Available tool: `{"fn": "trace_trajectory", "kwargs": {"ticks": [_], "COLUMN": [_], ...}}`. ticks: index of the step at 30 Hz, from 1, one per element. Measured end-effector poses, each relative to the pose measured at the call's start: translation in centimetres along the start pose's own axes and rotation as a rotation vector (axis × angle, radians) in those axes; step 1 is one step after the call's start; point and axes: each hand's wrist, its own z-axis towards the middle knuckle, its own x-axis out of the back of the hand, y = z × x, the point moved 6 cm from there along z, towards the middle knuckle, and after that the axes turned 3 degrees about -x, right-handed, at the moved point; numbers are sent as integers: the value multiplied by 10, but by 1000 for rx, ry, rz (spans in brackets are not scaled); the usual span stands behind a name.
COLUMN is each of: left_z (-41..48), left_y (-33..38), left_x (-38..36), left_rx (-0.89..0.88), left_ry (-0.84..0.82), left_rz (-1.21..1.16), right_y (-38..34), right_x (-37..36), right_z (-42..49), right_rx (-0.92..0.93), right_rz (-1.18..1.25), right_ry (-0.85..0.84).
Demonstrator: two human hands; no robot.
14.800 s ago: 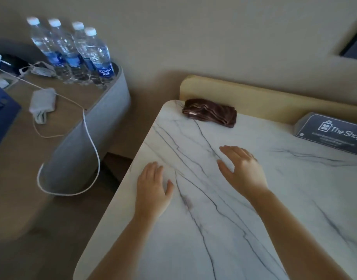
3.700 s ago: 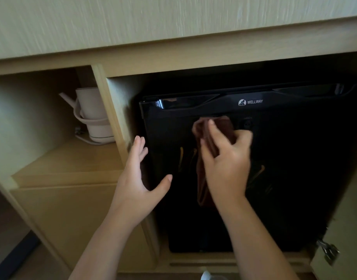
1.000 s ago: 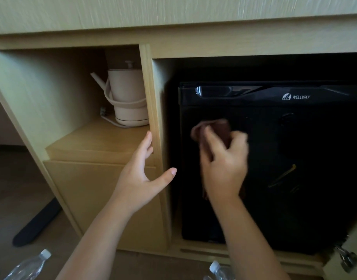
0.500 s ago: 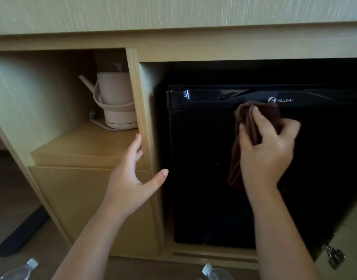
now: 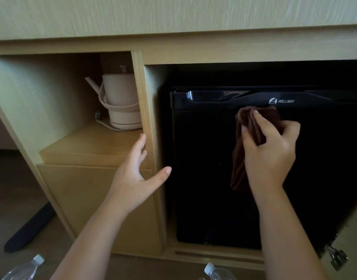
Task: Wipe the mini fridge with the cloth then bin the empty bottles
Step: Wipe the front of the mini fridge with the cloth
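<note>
Head view: right hand [image 5: 269,152] grips the brown cloth [image 5: 239,158] against the black mini fridge [image 5: 203,178] door, just under its logo; left hand [image 5: 137,174], fingers spread and empty, reaches beside the fridge's left edge.

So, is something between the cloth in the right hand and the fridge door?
Nothing visible. The right hand holds the cloth directly against the mini fridge door, just below its logo.

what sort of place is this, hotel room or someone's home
Most likely a hotel room: a mini fridge set into a wood cabinet, a small kettle on the shelf beside it, and water bottles on the floor.
</note>
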Motion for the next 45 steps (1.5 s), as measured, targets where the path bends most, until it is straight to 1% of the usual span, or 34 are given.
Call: {"fn": "trace_trajectory", "kwargs": {"ticks": [3, 5, 8, 10, 11, 12, 15, 16, 17, 18, 20, 24, 26, 28, 30, 32, 33, 36, 38, 41, 45], "left_z": [0, -1, -1, -1, -2, -2, -2, -2, -2, -2, -2, -3, -2, -1, -2, -2, -3, -3, -3, -3, -3], "left_y": [0, 0, 1, 1, 1, 1, 0, 0, -1, -1, 0, -2, -2, -2, -1, -1, -1, -2, -3, -3, -2], "left_x": [-1, -1, 0, 0, 0, 0, 0, 0, 0, 0, 0, 0, 1, 1, 2, 2, 2, 2, 2, 2, 2], "left_rx": [14, 15, 22, 20, 21, 18, 9, 10, 11, 10, 1, -16, -16, -12, -9, -5, -2, 2, 1, -4, -20], "left_ry": [5, 2, -13, -17, -17, -18, -19, -19, -20, -21, -23, -21, -24, -24, -20, -25, -30, -37, -44, -42, -42], "left_rz": [-28, -27, -30, -30, -35, -40, -56, -69, -79, -81, -76, -65, -66, -63, -71, -86, -89, -81, -75, -84, -122], "right_y": [-15, -33, -46, -41, -38, -33, -15, -11, -10, -13, -27, -63, -65, -59, -52, -50, -54, -75, -89, -98, -68], "right_x": [-15, -35, -56, -57, -54, -48, -24, -17, -13, -12, -22, -59, -68, -69, -64, -57, -54, -55, -60, -70, -70], "right_z": [-22, -53, -95, -106, -102, -92, -42, -27, -16, -11, -20, -76, -94, -100, -93, -74, -63, -36, -33, -57, -97], "right_rx": [-14, 76, 247, 290, 270, 215, -6, -54, -82, -87, -39, 178, 240, 264, 180, 62, 34, 46, 93, 250, 313], "right_rz": [32, 45, -35, -45, -23, 21, 147, 162, 154, 133, 85, 3, -35, -22, 49, 122, 130, 99, 80, -17, -91], "right_ry": [-32, -133, -323, -400, -396, -348, -77, -14, 13, 13, -42, -268, -351, -407, -387, -288, -235, -165, -182, -264, -397]}}
